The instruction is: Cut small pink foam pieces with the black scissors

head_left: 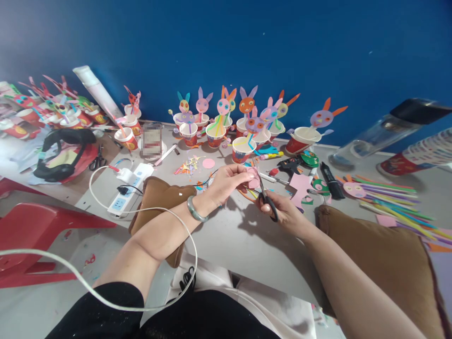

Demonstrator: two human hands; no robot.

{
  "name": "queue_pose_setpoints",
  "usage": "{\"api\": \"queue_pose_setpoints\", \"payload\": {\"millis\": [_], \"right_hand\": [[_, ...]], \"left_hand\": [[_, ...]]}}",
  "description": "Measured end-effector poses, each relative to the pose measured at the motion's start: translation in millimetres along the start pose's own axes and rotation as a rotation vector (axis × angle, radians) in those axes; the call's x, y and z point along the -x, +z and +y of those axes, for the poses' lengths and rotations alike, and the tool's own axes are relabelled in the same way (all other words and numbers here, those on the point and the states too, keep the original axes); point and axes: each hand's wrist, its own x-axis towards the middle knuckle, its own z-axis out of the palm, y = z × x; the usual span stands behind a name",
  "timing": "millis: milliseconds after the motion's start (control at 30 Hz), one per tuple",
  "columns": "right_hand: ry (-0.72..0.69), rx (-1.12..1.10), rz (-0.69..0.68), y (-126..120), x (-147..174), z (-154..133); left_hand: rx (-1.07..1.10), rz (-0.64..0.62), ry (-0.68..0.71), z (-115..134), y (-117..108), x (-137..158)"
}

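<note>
My left hand (231,181) pinches a small piece of pink paper (253,181) above the middle of the table. My right hand (280,209) is closed round the black handles of a pair of scissors (270,205), whose blades point up and away beside the pink paper. Whether the blades touch the paper I cannot tell. A round pink paper disc (208,163) lies past my left hand, near a heap of coloured scraps (190,165). To the right of the scissors is a larger cut pink sheet (300,186).
Paper cups with rabbit faces (216,137) line the blue wall. A power strip (130,190) and brown cushion (160,200) lie left; another brown cushion (381,263) is right. A white cable (195,249) loops over my left arm. A glue gun (291,163) and black marker (332,181) lie right.
</note>
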Motion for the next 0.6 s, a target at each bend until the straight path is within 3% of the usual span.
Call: {"api": "queue_pose_setpoints", "payload": {"millis": [333,600], "right_hand": [[-0.004,-0.007,-0.010,-0.3,-0.1,-1.6],[-0.013,-0.021,-0.037,-1.6,0.8,-3.0]], "left_hand": [[-0.002,0.021,-0.007,3.2,1.7,1.0],[-0.033,-0.043,0.007,0.3,-0.4,0.0]]}}
